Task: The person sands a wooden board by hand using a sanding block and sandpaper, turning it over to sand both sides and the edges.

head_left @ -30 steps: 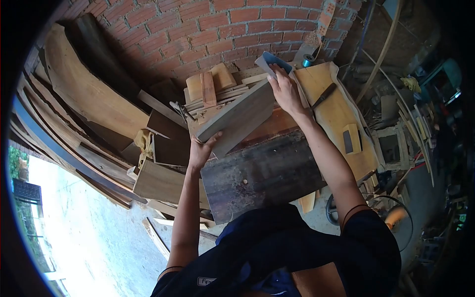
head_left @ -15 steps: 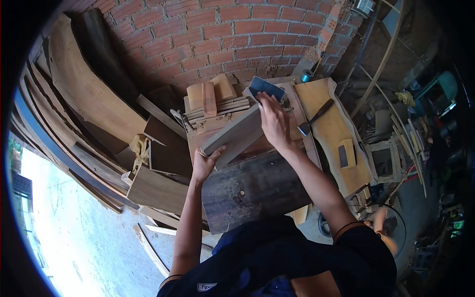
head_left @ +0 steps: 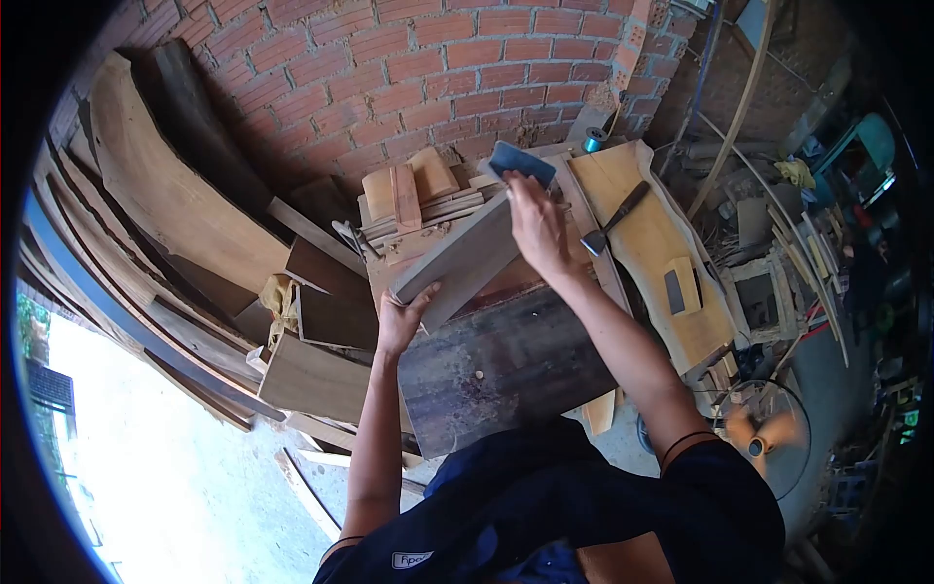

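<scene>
My left hand (head_left: 402,317) is closed round the near left end of a grey-brown wooden board (head_left: 455,261), thumb on its upper side. The board is held on a slant above the workbench. At its far end, my right hand (head_left: 541,232) pinches a dark blue-grey sheet of sandpaper (head_left: 525,162), whose flat face sticks out beyond the fingers. Part of the board's far end is hidden behind the right hand. Below both hands lies a wide dark plank (head_left: 496,375) with a worn, spotted surface.
Wood offcuts (head_left: 420,195) are stacked at the bench's back left. To the right, a dark-handled scraper (head_left: 618,216) and a small block (head_left: 683,285) rest on a pale slab (head_left: 637,277). A teal spool (head_left: 593,141) stands behind. A fan (head_left: 764,433) is at lower right; long boards (head_left: 175,175) lean left.
The whole view has shifted slightly, bringing more of the fan into sight. Both hands keep their holds; the right hand and sandpaper stay at the board's far end with little movement.
</scene>
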Demonstrator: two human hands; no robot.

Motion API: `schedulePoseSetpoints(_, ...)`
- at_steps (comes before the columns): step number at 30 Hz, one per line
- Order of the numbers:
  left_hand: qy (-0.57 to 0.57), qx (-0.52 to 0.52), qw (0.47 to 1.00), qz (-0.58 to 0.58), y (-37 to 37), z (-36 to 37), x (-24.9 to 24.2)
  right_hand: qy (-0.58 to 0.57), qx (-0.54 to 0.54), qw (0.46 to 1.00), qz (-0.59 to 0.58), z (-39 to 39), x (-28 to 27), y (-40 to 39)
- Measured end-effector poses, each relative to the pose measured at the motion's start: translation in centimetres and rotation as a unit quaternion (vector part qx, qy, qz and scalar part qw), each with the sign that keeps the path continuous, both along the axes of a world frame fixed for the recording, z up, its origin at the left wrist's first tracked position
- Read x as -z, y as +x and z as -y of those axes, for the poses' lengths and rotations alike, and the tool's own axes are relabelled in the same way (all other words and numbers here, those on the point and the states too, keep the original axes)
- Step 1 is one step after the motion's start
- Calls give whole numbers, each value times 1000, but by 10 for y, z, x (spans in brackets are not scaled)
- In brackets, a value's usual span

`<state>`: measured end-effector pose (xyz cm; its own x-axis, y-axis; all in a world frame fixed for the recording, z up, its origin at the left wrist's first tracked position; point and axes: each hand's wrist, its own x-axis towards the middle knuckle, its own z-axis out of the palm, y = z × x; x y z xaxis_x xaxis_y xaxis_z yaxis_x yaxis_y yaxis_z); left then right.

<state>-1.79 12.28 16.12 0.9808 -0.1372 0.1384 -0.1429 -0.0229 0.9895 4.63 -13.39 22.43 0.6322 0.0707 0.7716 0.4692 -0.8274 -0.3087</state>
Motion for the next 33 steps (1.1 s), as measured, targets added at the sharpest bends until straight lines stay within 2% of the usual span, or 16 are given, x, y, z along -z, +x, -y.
schedulePoseSetpoints(3,8,-6,999,33,1,0,7,3,-158,986,46,-87,25,-52)
schedulePoseSetpoints(5,22,-6,998,59,-1,-3,13,-31,-269,962,30,-109,3,-91)
schedulePoseSetpoints(7,98,-41,987,120,-2,-4,15,-30,-255,966,40,-93,19,-71)
schedulePoseSetpoints(8,13,13,1000,-15,-2,-5,14,-35,-244,968,52,-76,22,-56)
schedulePoseSetpoints(12,-9,-6,1000,-18,-8,4,1,9,7,998,-68,33,-10,4)
schedulePoseSetpoints(13,-7,-8,1000,-13,-10,5,2,8,22,999,-22,39,-12,12)
schedulePoseSetpoints(16,-8,-5,1000,0,-9,8,-3,43,-16,997,-61,0,4,-12)
schedulePoseSetpoints(17,-10,-7,1000,-3,-9,8,-5,14,-68,997,41,-29,32,-16)
schedulePoseSetpoints(19,1,-5,1000,-7,-2,0,12,19,-218,975,34,-86,27,-66)
schedulePoseSetpoints(20,49,-16,997,57,2,-9,33,6,-269,963,16,-99,13,-88)
schedulePoseSetpoints(22,133,-9,982,133,4,-13,32,1,-268,963,23,-90,13,-80)
schedulePoseSetpoints(23,-44,11,999,26,3,-5,22,-11,-271,962,31,-79,12,-70)
schedulePoseSetpoints(25,7,7,999,-35,-1,0,2,-21,-124,992,21,-31,10,-28)
schedulePoseSetpoints(28,-11,0,1000,-14,-5,6,-1,8,29,999,-44,34,-12,5)
schedulePoseSetpoints(31,-9,-13,1000,-11,-7,7,1,29,1,1000,-2,4,-3,-5)
schedulePoseSetpoints(33,-13,-12,1000,-17,-3,4,5,32,-111,993,-2,-50,14,-40)
